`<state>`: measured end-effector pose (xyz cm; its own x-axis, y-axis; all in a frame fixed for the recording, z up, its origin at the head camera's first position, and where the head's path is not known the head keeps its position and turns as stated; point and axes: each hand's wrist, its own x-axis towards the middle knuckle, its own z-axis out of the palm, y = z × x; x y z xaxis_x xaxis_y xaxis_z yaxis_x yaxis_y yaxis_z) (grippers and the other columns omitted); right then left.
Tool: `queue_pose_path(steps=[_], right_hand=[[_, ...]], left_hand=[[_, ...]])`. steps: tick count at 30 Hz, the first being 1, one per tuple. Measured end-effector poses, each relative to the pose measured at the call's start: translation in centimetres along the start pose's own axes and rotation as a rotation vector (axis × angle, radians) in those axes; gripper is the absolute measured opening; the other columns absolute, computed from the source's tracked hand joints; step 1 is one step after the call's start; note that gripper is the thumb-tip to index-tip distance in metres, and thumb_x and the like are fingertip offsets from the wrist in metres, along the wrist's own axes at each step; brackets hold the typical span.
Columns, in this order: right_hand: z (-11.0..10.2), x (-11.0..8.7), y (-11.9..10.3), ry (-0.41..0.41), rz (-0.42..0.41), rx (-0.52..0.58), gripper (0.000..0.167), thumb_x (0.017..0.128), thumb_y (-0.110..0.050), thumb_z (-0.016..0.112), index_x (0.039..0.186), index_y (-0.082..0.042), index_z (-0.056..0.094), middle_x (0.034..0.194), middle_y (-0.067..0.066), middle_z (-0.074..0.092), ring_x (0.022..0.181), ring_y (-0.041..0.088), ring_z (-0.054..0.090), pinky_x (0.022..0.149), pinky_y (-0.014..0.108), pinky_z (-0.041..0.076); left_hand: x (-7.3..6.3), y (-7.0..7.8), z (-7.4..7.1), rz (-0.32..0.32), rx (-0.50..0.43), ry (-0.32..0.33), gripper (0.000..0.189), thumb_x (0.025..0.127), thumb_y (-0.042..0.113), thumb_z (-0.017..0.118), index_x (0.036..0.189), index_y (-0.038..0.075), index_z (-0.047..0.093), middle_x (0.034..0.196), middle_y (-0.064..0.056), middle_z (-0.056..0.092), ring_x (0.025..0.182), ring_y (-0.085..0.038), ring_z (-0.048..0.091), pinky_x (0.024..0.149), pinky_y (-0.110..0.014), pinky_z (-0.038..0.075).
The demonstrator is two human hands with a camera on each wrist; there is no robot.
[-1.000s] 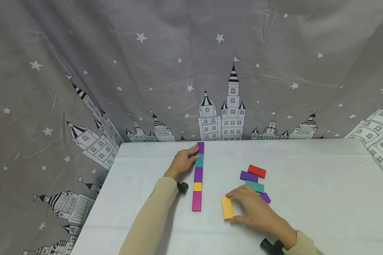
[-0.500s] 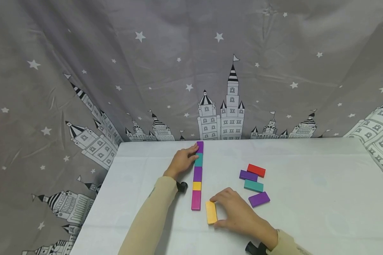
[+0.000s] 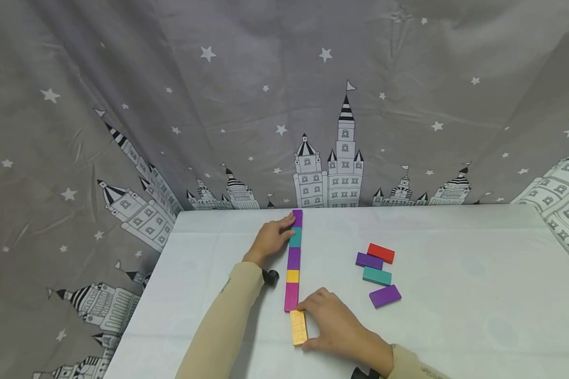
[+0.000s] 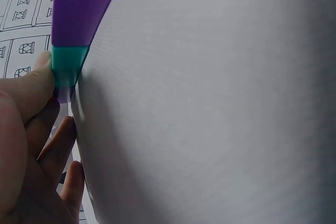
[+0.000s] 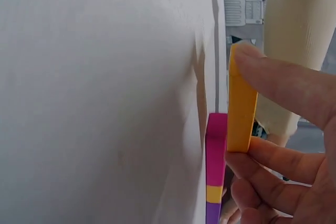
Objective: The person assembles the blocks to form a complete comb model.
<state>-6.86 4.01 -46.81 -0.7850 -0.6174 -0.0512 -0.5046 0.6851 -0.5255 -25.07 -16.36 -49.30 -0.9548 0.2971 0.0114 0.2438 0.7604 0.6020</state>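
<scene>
In the head view, a straight row of coloured blocks runs from the table's far edge: purple, teal [image 3: 295, 238], purple [image 3: 294, 258], a short yellow one [image 3: 292, 276] and a magenta block [image 3: 291, 297] nearest. My left hand [image 3: 268, 239] rests against the row's left side, thumb at the teal block and a finger at the far purple one. With thumb and fingertips my right hand [image 3: 336, 326] pinches a longer yellow block [image 3: 298, 328] by its two ends. That block is just below the magenta one, slightly to its right; in the right wrist view it appears raised above the row.
To the right lies a loose group: a red block [image 3: 381, 253], a purple block [image 3: 369, 261], a teal block [image 3: 376, 276] and another purple block [image 3: 385, 296]. White cloth [image 3: 479, 295] covers the table. Behind it hangs a grey curtain [image 3: 408, 68] printed with castles and stars.
My right hand has carried the yellow block leftward and slightly nearer, from beside the loose group to the row's near end. The left hand has stayed in place.
</scene>
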Motion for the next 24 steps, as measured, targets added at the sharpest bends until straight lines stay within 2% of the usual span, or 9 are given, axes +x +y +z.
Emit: queue_pose_path(steps=[11, 20, 24], right_hand=[[0.6, 0.7, -1.1, -0.079, -0.016, -0.101, 0.067, 0.068, -0.051, 0.09, 0.121, -0.015, 0.071, 0.113, -0.006, 0.067, 0.105, 0.012, 0.053, 0.092, 0.029, 0.049], [1.1, 0.8, -1.4, -0.095, 0.032, -0.096, 0.069, 0.066, -0.054, 0.091, 0.12, -0.016, 0.07, 0.11, -0.006, 0.066, 0.098, 0.011, 0.052, 0.087, 0.028, 0.051], [1.1, 0.4, -1.4, -0.084, 0.037, -0.09, 0.067, 0.07, -0.056, 0.087, 0.122, -0.017, 0.07, 0.11, -0.006, 0.065, 0.099, 0.01, 0.053, 0.086, 0.029, 0.051]], left_hand=[[0.0, 0.0, 0.0, -0.007, 0.0, 0.0, 0.048, 0.1, 0.023, 0.064, 0.145, 0.01, 0.053, 0.152, 0.003, 0.046, 0.144, -0.026, 0.04, 0.121, -0.044, 0.028], [0.0, 0.1, -0.1, -0.005, -0.005, 0.0, 0.048, 0.1, 0.023, 0.064, 0.144, 0.01, 0.054, 0.152, 0.002, 0.046, 0.144, -0.026, 0.04, 0.121, -0.044, 0.028], [0.0, 0.0, -0.1, -0.002, -0.002, -0.006, 0.047, 0.1, 0.023, 0.063, 0.145, 0.01, 0.053, 0.152, 0.003, 0.045, 0.144, -0.026, 0.039, 0.121, -0.043, 0.028]])
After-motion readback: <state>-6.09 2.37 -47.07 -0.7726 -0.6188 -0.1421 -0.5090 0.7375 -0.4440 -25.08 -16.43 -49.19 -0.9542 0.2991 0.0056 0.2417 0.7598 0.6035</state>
